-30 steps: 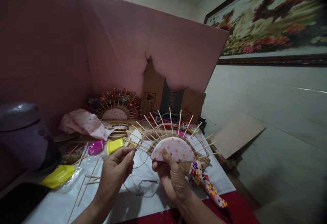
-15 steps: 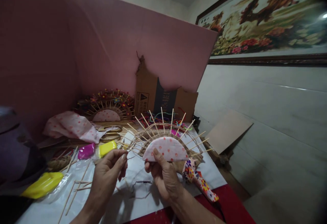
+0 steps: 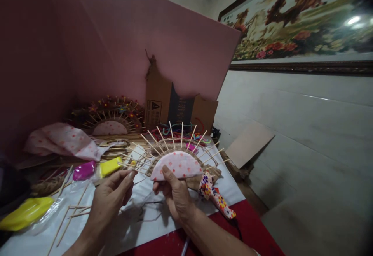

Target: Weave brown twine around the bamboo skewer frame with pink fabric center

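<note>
While two hands (image 3: 175,193) hold one fan frame (image 3: 177,158), two finished-looking fans show.

The fan (image 3: 175,158), a half-round of pink dotted cloth ringed with woven straw and splayed sticks, stands upright, held above the white sheet (image 3: 151,225).

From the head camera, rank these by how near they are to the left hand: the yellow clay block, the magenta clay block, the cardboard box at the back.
1. yellow clay block, just up-left of the left hand.
2. magenta clay block, farther left.
3. cardboard box, against the pink wall behind.
</note>
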